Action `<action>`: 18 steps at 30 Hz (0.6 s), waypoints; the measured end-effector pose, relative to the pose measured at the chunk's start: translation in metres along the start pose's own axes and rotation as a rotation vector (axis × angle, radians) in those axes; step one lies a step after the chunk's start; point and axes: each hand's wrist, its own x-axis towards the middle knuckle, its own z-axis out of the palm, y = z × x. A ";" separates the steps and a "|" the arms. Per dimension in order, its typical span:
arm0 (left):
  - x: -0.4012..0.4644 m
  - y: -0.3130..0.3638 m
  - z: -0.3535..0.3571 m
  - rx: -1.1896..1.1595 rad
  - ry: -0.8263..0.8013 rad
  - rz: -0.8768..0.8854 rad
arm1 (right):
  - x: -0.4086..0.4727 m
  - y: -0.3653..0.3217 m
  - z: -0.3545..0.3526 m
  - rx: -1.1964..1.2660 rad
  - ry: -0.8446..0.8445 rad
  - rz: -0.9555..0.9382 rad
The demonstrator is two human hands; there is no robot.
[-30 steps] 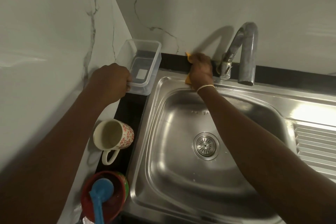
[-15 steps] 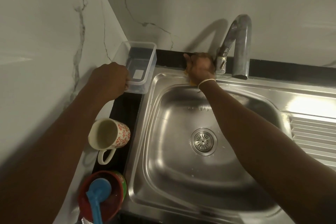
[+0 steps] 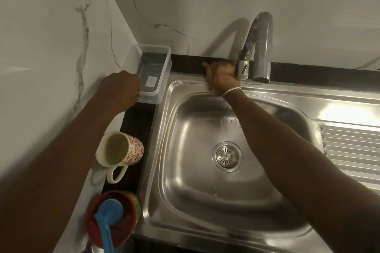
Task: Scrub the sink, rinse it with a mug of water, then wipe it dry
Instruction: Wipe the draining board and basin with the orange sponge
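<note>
The steel sink [image 3: 185,207] fills the middle, its drain strainer [image 3: 226,156] in the bowl's centre. My right hand [image 3: 223,77] presses down on the sink's back rim just left of the tap [image 3: 260,47], covering a yellow sponge [image 3: 213,90] of which only a sliver shows under the wrist. My left hand [image 3: 121,90] grips the near end of a clear plastic container [image 3: 162,80] standing in the corner. A cream mug [image 3: 121,149] with red flower print lies tilted on the black counter strip left of the sink.
A red bowl [image 3: 115,217] holding a blue scoop [image 3: 108,222] sits at the front left. Ribbed drainboard [image 3: 351,150] extends right of the bowl. Marble walls close off the left and back.
My right hand has slid to the right along the back rim toward the tap, and the sponge is now almost hidden under it. My left hand stays on the container.
</note>
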 end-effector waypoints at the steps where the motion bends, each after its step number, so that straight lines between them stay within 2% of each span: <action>1: -0.001 0.000 0.000 0.001 -0.002 -0.006 | -0.004 0.001 0.002 0.013 0.059 -0.007; 3: -0.004 0.000 0.002 -0.003 -0.009 -0.013 | -0.010 0.006 0.006 0.058 0.103 -0.055; 6: -0.009 0.002 0.007 -0.017 -0.012 -0.024 | -0.018 0.011 0.004 0.210 0.019 -0.048; 12: -0.018 0.011 0.014 -0.077 -0.053 -0.059 | -0.031 0.035 -0.001 0.130 -0.049 -0.201; 16: -0.025 0.016 0.008 -0.086 -0.078 -0.084 | -0.038 0.030 -0.006 0.139 -0.156 -0.150; 18: -0.027 0.021 0.003 -0.105 -0.092 -0.096 | -0.045 0.021 -0.005 0.192 -0.130 -0.144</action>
